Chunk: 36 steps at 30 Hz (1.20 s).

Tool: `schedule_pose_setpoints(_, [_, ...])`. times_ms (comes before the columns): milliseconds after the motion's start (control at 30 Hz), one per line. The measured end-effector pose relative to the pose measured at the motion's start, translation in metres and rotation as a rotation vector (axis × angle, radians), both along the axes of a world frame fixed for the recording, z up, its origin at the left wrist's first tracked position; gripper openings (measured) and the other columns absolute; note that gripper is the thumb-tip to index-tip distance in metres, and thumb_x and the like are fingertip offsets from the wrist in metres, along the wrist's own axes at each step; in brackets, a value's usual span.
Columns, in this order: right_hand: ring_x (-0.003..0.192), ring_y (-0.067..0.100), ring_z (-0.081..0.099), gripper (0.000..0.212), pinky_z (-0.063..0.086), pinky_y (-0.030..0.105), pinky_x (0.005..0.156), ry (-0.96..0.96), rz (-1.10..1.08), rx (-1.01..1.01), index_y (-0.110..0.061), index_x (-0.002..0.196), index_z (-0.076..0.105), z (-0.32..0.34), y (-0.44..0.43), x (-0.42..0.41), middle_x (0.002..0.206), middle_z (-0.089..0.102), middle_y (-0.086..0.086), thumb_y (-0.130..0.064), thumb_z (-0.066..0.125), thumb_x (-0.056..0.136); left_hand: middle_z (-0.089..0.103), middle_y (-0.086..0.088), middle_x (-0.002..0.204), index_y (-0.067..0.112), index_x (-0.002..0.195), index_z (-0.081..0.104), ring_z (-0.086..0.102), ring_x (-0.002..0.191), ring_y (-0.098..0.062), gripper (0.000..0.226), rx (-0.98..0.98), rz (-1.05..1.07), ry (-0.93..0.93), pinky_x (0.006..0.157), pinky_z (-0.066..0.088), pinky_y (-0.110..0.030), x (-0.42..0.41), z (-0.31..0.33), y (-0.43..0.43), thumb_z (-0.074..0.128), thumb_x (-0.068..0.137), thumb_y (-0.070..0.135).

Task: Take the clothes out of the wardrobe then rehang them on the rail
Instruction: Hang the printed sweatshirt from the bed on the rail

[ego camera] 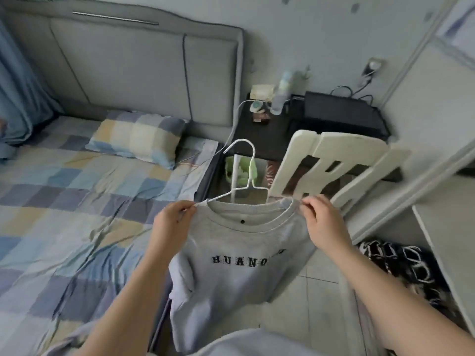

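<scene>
A grey T-shirt (231, 273) with black letters on its chest hangs in front of me between both hands. A white wire hanger (241, 173) sticks up out of its neck opening, hook pointing left. My left hand (172, 224) pinches the collar and shoulder seam at the left, where the hanger's arm comes out. My right hand (323, 222) pinches the collar at the right shoulder. The hanger's right arm is hidden inside the shirt. No wardrobe rail is in view.
A bed (64, 201) with a checked sheet and pillow (136, 137) lies to the left. A white plastic chair (331, 170) stands just behind the shirt. A dark bedside table (270, 140) holds small items. White wardrobe panels (437, 111) rise at right, with black-and-white clothing (401, 268) below.
</scene>
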State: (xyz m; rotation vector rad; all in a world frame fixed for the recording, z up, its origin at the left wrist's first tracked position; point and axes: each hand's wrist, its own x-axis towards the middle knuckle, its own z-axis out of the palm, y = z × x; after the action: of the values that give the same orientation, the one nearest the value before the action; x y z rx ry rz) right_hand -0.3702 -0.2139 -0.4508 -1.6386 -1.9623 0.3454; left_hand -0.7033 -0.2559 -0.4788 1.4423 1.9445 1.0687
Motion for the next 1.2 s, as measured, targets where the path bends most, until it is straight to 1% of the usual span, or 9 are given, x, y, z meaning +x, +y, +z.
schedule_pose_setpoints(167, [0.083, 0.019, 0.058, 0.015, 0.050, 0.039, 0.075, 0.012, -0.260, 0.058, -0.008, 0.101, 0.063, 0.022, -0.004, 0.106, 0.098, 0.058, -0.001, -0.019, 0.053, 0.099, 0.065, 0.019, 0.091, 0.034, 0.095, 0.068, 0.056, 0.084, 0.008, 0.011, 0.019, -0.287, -0.010, 0.070, 0.035, -0.004, 0.108, 0.014, 0.078, 0.062, 0.097, 0.025])
schedule_pose_setpoints(300, [0.082, 0.024, 0.057, 0.012, 0.044, 0.035, 0.070, -0.033, -0.488, 0.130, -0.010, 0.097, 0.064, 0.046, -0.011, 0.176, 0.094, 0.056, -0.001, -0.019, 0.056, 0.098, 0.061, 0.029, 0.091, 0.036, 0.097, 0.066, 0.056, 0.087, 0.008, 0.011, 0.065, -0.492, -0.021, 0.073, 0.037, -0.010, 0.197, 0.034, 0.139, 0.058, 0.099, 0.028])
schedule_pose_setpoints(467, [0.088, 0.029, 0.057, 0.011, 0.047, 0.044, 0.078, -0.068, -0.743, 0.170, -0.011, 0.095, 0.064, 0.082, -0.013, 0.251, 0.096, 0.058, 0.004, -0.017, 0.056, 0.097, 0.064, 0.021, 0.091, 0.036, 0.097, 0.061, 0.057, 0.083, 0.004, 0.011, 0.119, -0.801, 0.010, 0.068, 0.041, -0.017, 0.310, 0.070, 0.214, 0.052, 0.101, 0.032])
schedule_pose_setpoints(600, [0.082, 0.021, 0.056, 0.011, 0.045, 0.038, 0.072, -0.152, -0.899, 0.266, -0.015, 0.095, 0.066, 0.119, -0.013, 0.295, 0.090, 0.055, -0.005, -0.019, 0.056, 0.098, 0.062, 0.016, 0.081, 0.031, 0.094, 0.063, 0.054, 0.077, 0.013, 0.013, 0.233, -1.005, -0.011, 0.060, 0.037, -0.005, 0.397, 0.104, 0.266, 0.054, 0.100, 0.023])
schedule_pose_setpoints(667, [0.081, 0.019, 0.057, 0.011, 0.047, 0.038, 0.072, -0.180, -0.981, 0.285, -0.016, 0.095, 0.065, 0.140, -0.012, 0.315, 0.090, 0.055, -0.005, -0.020, 0.055, 0.098, 0.064, 0.017, 0.086, 0.031, 0.098, 0.064, 0.055, 0.082, 0.011, 0.011, 0.271, -1.125, -0.038, 0.064, 0.038, -0.006, 0.439, 0.123, 0.289, 0.056, 0.100, 0.024])
schedule_pose_setpoints(800, [0.080, 0.014, 0.057, 0.013, 0.049, 0.037, 0.070, -0.243, -1.163, 0.336, -0.021, 0.094, 0.065, 0.182, -0.010, 0.352, 0.091, 0.054, -0.012, -0.024, 0.053, 0.098, 0.066, 0.015, 0.097, 0.031, 0.106, 0.066, 0.058, 0.089, 0.000, 0.014, 0.384, -1.334, -0.056, 0.079, 0.044, -0.021, 0.528, 0.166, 0.330, 0.055, 0.100, 0.025])
schedule_pose_setpoints(933, [0.079, 0.013, 0.055, 0.012, 0.049, 0.038, 0.070, -0.345, -1.320, 0.372, -0.023, 0.095, 0.065, 0.227, -0.018, 0.379, 0.084, 0.046, -0.018, -0.025, 0.054, 0.098, 0.064, 0.014, 0.104, 0.026, 0.112, 0.067, 0.055, 0.094, 0.001, 0.020, 0.557, -1.502, -0.051, 0.080, 0.036, -0.007, 0.619, 0.213, 0.349, 0.050, 0.102, 0.021])
schedule_pose_setpoints(1067, [0.077, 0.018, 0.057, 0.011, 0.050, 0.039, 0.065, -0.466, -1.446, 0.433, -0.022, 0.093, 0.065, 0.274, -0.035, 0.394, 0.085, 0.049, -0.014, -0.026, 0.056, 0.097, 0.062, 0.009, 0.106, 0.024, 0.116, 0.065, 0.055, 0.097, -0.005, 0.025, 0.687, -1.656, -0.092, 0.082, 0.038, -0.018, 0.702, 0.261, 0.339, 0.044, 0.104, 0.019])
schedule_pose_setpoints(1200, [0.077, 0.021, 0.058, 0.013, 0.050, 0.041, 0.066, -0.539, -1.543, 0.443, -0.018, 0.093, 0.065, 0.321, -0.057, 0.404, 0.089, 0.056, -0.006, -0.025, 0.055, 0.097, 0.059, 0.008, 0.105, 0.022, 0.114, 0.064, 0.055, 0.095, -0.006, 0.024, 0.805, -1.754, -0.200, 0.082, 0.039, -0.020, 0.774, 0.312, 0.315, 0.043, 0.104, 0.018])
